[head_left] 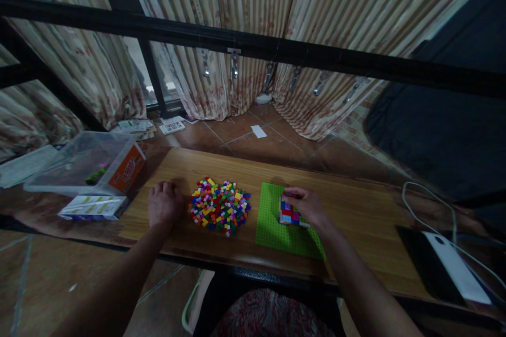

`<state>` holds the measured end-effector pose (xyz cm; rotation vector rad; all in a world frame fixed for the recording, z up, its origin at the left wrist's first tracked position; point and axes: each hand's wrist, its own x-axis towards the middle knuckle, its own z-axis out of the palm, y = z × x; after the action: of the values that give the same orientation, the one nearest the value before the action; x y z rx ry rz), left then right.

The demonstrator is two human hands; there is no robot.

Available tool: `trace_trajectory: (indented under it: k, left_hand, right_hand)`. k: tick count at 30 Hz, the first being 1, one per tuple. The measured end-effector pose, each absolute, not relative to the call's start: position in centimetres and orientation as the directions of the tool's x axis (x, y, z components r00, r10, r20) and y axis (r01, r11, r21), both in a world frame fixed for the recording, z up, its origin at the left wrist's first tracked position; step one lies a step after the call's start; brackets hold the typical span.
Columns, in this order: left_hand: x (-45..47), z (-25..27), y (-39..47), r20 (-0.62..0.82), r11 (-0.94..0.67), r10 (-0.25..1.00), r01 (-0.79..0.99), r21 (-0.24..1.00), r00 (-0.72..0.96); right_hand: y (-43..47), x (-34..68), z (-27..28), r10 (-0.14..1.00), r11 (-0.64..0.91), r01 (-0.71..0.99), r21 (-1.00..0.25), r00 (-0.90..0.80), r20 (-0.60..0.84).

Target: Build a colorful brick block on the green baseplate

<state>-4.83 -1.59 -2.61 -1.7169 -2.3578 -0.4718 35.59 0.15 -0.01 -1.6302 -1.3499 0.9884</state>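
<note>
On the wooden table, a bright green studded baseplate (pixel 269 226) carries a small block of stacked toy bricks (pixel 288 216) in red, blue, white and other colours. My right hand (pixel 310 206) is over this stack from the right, thumb and fingers closed on a toy brick at its top edge; the fingers partly cover it. Left of the baseplate lies a heap of small loose bricks (pixel 219 205) in many colours. My left hand (pixel 164 204) rests on the wood just left of the heap, fingers curled in, apart from the bricks.
A clear plastic box (pixel 79 163) with an orange label and a flat carton (pixel 94 207) stand at the left. A black and white flat device (pixel 450 266) with a white cable lies at the right end. A dark rail (pixel 253 50) with metal clips crosses beyond the table.
</note>
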Motion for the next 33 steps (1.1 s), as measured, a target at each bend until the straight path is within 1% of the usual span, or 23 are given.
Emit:
trace_trajectory:
  k: [3, 8, 11, 16, 18, 21, 22, 23, 25, 27, 29, 33]
  left_hand:
    - [-4.9, -2.7, -1.6, 0.329, 0.281, 0.889, 0.947, 0.156, -0.318]
    - [-4.9, -2.8, -1.6, 0.329, 0.286, 0.884, 0.941, 0.179, -0.331]
    - [-4.8, -2.7, -1.6, 0.328, 0.286, 0.885, 0.941, 0.179, -0.331]
    - [-4.6, -2.4, -1.8, 0.329, 0.283, 0.886, 0.943, 0.178, -0.328]
    - [-4.4, -2.4, -1.8, 0.318, 0.278, 0.891, 0.942, 0.186, -0.325]
    - [-4.2, -2.3, -1.9, 0.303, 0.297, 0.887, 0.933, 0.203, -0.348]
    - [-4.2, -2.3, -1.9, 0.298, 0.306, 0.885, 0.929, 0.208, -0.358]
    - [-4.1, -2.3, -1.9, 0.299, 0.311, 0.881, 0.926, 0.216, -0.366]
    - [-4.0, -2.3, -2.0, 0.299, 0.312, 0.878, 0.921, 0.235, -0.374]
    - [-4.0, -2.3, -2.0, 0.290, 0.311, 0.880, 0.917, 0.249, -0.377]
    - [-3.9, -2.3, -2.0, 0.279, 0.307, 0.884, 0.916, 0.258, -0.375]
    - [-3.9, -2.3, -2.0, 0.268, 0.311, 0.885, 0.912, 0.269, -0.381]
  right_hand:
    - [0.2, 35.7, -0.3, 0.985, -0.157, 0.387, -0.909, 0.130, -0.115]
    - [0.3, 35.6, -0.5, 0.981, -0.176, 0.346, -0.922, 0.144, -0.133]
    - [0.3, 35.5, -0.5, 0.982, -0.159, 0.361, -0.919, 0.150, -0.112]
    - [-0.1, 36.2, -0.3, 0.992, -0.119, 0.384, -0.916, 0.077, -0.097]
    - [-0.5, 36.5, 0.0, 0.993, -0.078, 0.413, -0.907, 0.112, -0.034]
    - [-1.9, 36.1, 1.0, 0.959, 0.029, 0.504, -0.863, 0.230, 0.167]
    - [-2.6, 35.6, 1.4, 0.945, 0.079, 0.533, -0.843, 0.230, 0.234]
    - [-3.5, 34.8, 1.7, 0.939, 0.120, 0.566, -0.816, 0.203, 0.278]
    - [-5.7, 32.7, 2.1, 0.958, 0.193, 0.575, -0.795, 0.065, 0.279]
    - [-8.0, 30.0, 1.8, 0.964, 0.265, 0.533, -0.803, -0.149, 0.219]
    - [-9.9, 27.4, 0.9, 0.952, 0.286, 0.551, -0.784, -0.257, 0.167]
    - [-11.4, 23.9, -1.3, 0.956, 0.285, 0.648, -0.706, -0.243, 0.163]
